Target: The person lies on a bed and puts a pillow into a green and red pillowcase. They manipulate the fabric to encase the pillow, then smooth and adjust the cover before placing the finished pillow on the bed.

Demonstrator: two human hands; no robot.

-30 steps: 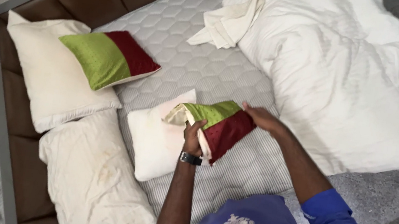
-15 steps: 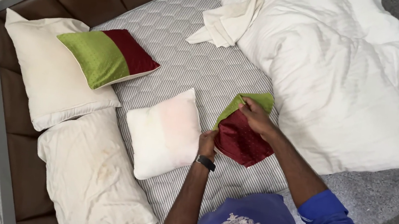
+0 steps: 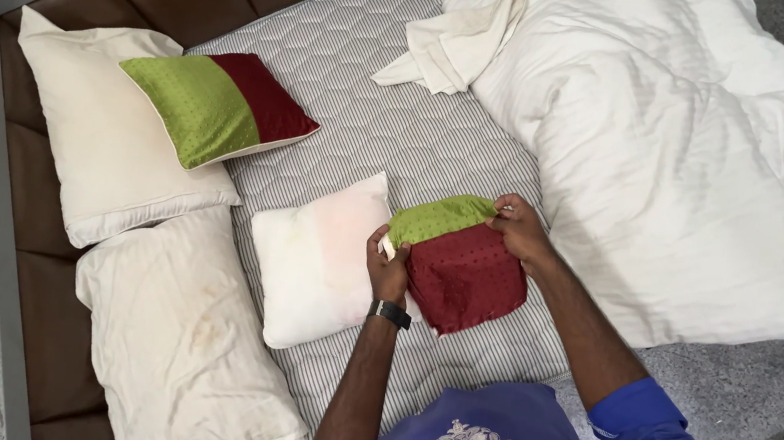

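A green and dark red cushion cover [image 3: 460, 264] is held up just above the striped mattress [image 3: 394, 130]. My left hand [image 3: 387, 268] grips its left edge, and my right hand [image 3: 518, 229] pinches its upper right edge. A bare white square cushion [image 3: 321, 259] lies flat right beside my left hand. The cover hangs limp with its green band on top and the red part below.
A covered green and red cushion [image 3: 215, 104] rests on a large cream pillow [image 3: 104, 142]. Another cream pillow [image 3: 184, 344] lies below it by the brown headboard [image 3: 118, 2]. A bunched white duvet [image 3: 674, 146] and a cream cloth [image 3: 456, 42] fill the right side.
The cover has come off the white cushion and moved right. Both hands now hold it spread open by its top edge; the white cushion lies bare and still.
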